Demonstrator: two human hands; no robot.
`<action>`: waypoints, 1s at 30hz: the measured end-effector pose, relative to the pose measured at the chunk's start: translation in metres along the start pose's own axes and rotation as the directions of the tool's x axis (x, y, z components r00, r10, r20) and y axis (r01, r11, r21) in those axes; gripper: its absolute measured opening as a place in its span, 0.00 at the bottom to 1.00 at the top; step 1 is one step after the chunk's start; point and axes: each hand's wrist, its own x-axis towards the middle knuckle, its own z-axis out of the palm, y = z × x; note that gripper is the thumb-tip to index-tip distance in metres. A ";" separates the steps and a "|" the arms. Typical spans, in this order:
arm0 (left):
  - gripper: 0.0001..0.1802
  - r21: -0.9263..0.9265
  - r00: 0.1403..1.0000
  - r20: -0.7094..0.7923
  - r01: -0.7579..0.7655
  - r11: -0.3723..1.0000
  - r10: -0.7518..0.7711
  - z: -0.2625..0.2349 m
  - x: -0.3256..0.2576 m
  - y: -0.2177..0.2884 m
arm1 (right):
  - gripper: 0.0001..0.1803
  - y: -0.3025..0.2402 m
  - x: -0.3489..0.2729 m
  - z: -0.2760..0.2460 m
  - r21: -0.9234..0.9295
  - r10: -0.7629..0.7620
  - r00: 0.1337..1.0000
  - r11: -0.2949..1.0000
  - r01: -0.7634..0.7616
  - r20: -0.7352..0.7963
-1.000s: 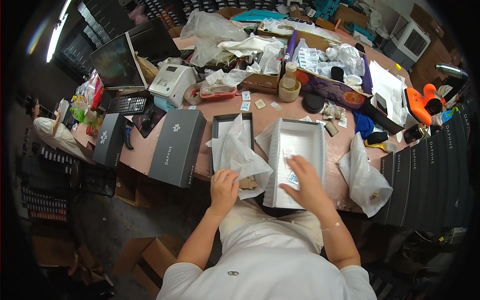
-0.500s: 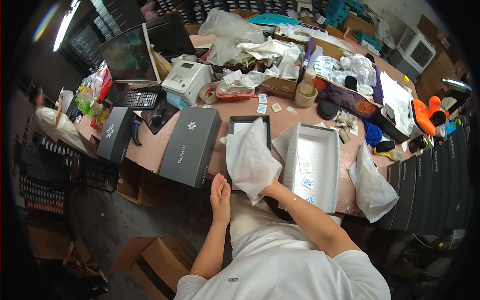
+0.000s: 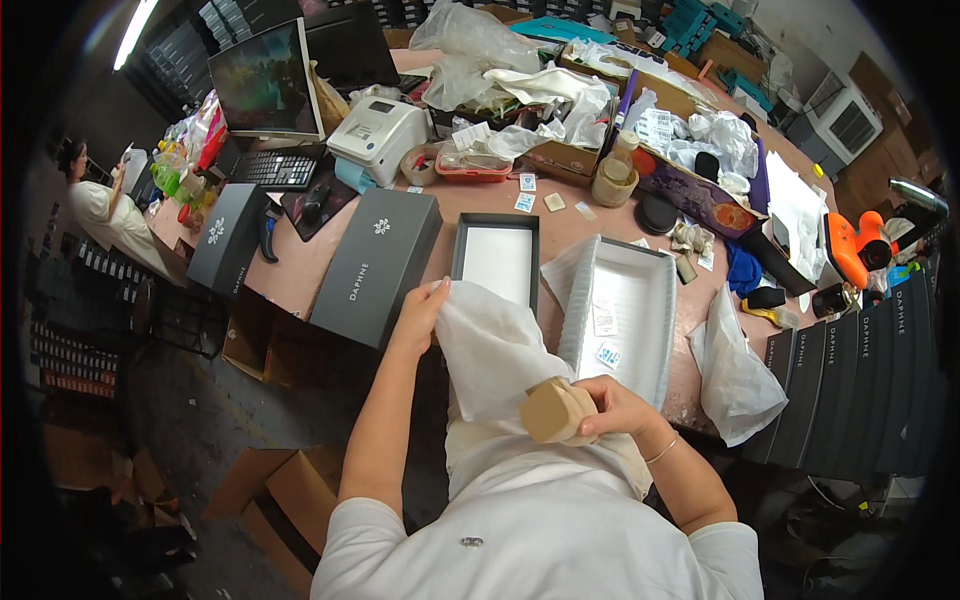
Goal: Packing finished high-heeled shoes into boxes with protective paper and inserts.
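My right hand (image 3: 612, 408) is closed round a beige shoe (image 3: 548, 412), with what looks like its blocky heel turned toward me. The rest of it is hidden by my fingers and a thin white cloth-like bag (image 3: 490, 345). The upper left corner of this bag is pinched in my left hand (image 3: 425, 310), and it hangs between my hands above my lap. Just beyond stands an open dark grey shoebox (image 3: 537, 262) with a white lining inside. To its right, near my right hand, a white ribbed tray-like box (image 3: 655, 335) contains small printed slips.
A closed grey shoebox (image 3: 375, 265) lies left of the open one. Another white bag (image 3: 735, 385) hangs at the right table edge, beside a row of dark boxes (image 3: 850, 370). A label printer (image 3: 375, 140), keyboard (image 3: 275, 170) and filled cartons stand farther back. A person (image 3: 110, 215) is at the far left.
The white bag has moved from over the open shoebox toward my body, uncovering the box's inside. My left hand has taken its corner, and the beige shoe now shows in my right hand.
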 end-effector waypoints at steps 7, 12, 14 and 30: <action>0.35 0.713 0.485 0.327 -0.690 0.125 0.811 0.097 -0.137 0.037 | 0.41 0.014 -0.002 0.006 0.393 -0.122 0.991 0.910 0.131 -0.049; 0.25 0.776 0.641 0.142 -0.545 0.317 0.754 0.080 -0.124 0.015 | 0.44 0.008 0.002 0.004 0.424 -0.133 0.989 0.894 0.146 -0.061; 0.20 0.672 0.638 0.070 -0.599 0.437 0.767 0.078 -0.116 0.035 | 0.44 0.009 0.002 -0.003 0.401 -0.137 0.988 0.903 0.152 -0.065; 0.22 0.563 0.616 0.184 -0.705 0.431 0.766 0.111 -0.129 0.076 | 0.35 0.010 -0.007 -0.005 0.143 -0.076 0.996 0.986 0.081 -0.042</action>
